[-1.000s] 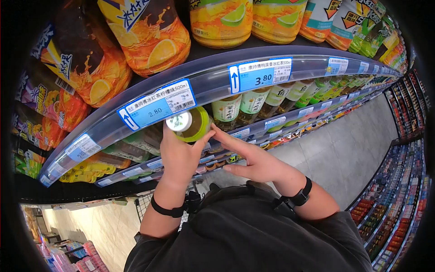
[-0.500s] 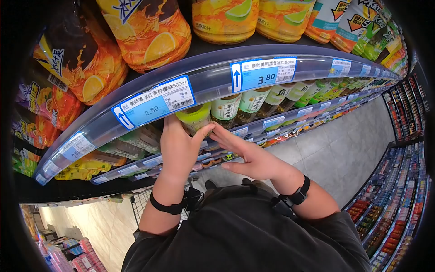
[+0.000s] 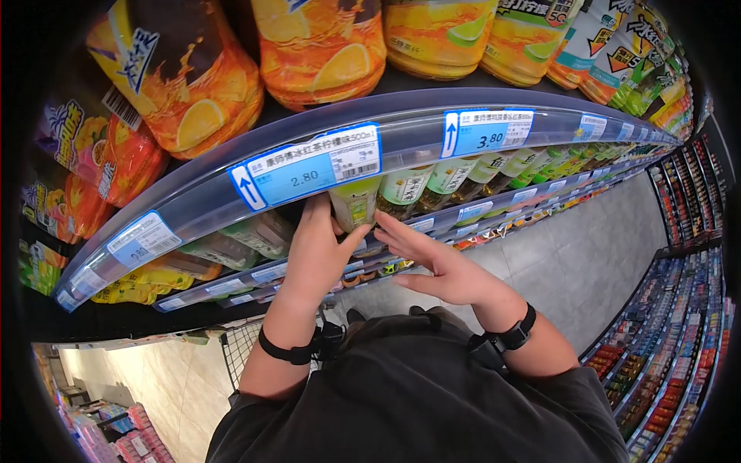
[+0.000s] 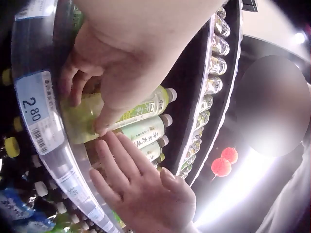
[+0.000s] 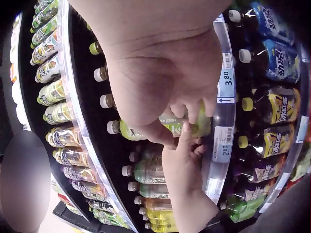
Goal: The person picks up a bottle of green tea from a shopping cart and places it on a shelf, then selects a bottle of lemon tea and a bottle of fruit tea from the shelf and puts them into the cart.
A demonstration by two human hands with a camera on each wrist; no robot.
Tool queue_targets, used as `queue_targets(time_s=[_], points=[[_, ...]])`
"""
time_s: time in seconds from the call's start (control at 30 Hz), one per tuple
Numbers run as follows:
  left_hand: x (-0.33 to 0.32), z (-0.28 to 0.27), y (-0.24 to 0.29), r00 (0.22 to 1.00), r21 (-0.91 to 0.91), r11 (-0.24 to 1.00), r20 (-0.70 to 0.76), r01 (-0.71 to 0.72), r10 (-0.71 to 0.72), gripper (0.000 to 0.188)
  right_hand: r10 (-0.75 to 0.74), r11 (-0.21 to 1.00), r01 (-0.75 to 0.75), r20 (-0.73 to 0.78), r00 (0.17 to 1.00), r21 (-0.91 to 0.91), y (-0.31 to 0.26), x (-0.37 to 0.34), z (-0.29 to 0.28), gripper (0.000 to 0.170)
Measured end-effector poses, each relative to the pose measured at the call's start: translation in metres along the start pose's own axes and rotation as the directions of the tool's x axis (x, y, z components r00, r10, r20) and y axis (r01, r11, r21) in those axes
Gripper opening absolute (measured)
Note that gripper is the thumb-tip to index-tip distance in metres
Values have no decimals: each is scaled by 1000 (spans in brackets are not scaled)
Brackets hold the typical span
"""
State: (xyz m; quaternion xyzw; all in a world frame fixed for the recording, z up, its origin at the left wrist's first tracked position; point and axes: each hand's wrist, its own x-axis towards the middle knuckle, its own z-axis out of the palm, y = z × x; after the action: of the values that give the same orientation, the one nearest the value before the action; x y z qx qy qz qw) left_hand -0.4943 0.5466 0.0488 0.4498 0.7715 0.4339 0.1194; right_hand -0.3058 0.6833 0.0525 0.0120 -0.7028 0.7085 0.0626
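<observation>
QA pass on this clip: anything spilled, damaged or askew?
Nothing stands out. The green-labelled drink bottle in the left hand is capped, looks undamaged where visible, and roughly parallels neighbouring bottles; no spill shows on the grey floor.

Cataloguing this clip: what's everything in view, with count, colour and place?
large bottles: several, brown, orange and yellow, upper shelf
held bottle: one, light green, shelf below
tea bottles: several, brown, beside it
yellow bottles: several, yellow, same shelf
price tags: many, blue and white, shelf rails
shelved packages: many, mixed, far right
red ornaments: two, red, left wrist view
floor: one, grey to beige, below
wire mesh: one, dark, lower left
wristbands: two, black, on the wrists
shirt: one, black, torso
left hand: one, bare, gripping held bottle
right hand: one, bare, beside it
</observation>
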Motion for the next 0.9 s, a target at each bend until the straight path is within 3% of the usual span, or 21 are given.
queue_targets(time_s=[0.13,0.2,0.3,0.43,0.5,0.6,0.67,0.7,0.8,0.9], points=[[-1,0,-7,999,36,999,13,-35,35,65,50,998,-50,-15,999,25,-3,0,4,89],[0,3,-10,993,67,994,-72,-87,92,56,66,997,-66,-11,998,40,-3,0,5,90],[0,5,-11,993,45,996,-84,-82,86,56,80,997,-79,-35,996,27,-2,0,9,89],[-1,2,-9,997,48,997,-54,-55,57,57,62,992,-71,-95,994,-104,-14,0,15,87],[-1,3,-13,991,61,992,-74,-106,111,58,80,982,-98,-117,990,-161,-27,1,19,88],[-3,0,-8,995,54,993,-16,-102,103,68,-30,981,-1,-154,988,-194,-42,2,21,84],[-3,1,-7,995,33,995,-31,-98,99,69,-75,906,21,-112,991,-422,-53,-1,19,74],[-3,2,-6,994,10,996,-57,-93,93,70,-90,914,26,-139,986,-405,-56,0,22,64],[-2,4,-7,998,-1,999,-50,-41,41,71,-127,884,61,-112,986,-464,-50,2,24,62],[1,6,-16,994,14,997,-80,-79,80,64,-150,888,81,-120,981,-453,-48,6,31,57]])
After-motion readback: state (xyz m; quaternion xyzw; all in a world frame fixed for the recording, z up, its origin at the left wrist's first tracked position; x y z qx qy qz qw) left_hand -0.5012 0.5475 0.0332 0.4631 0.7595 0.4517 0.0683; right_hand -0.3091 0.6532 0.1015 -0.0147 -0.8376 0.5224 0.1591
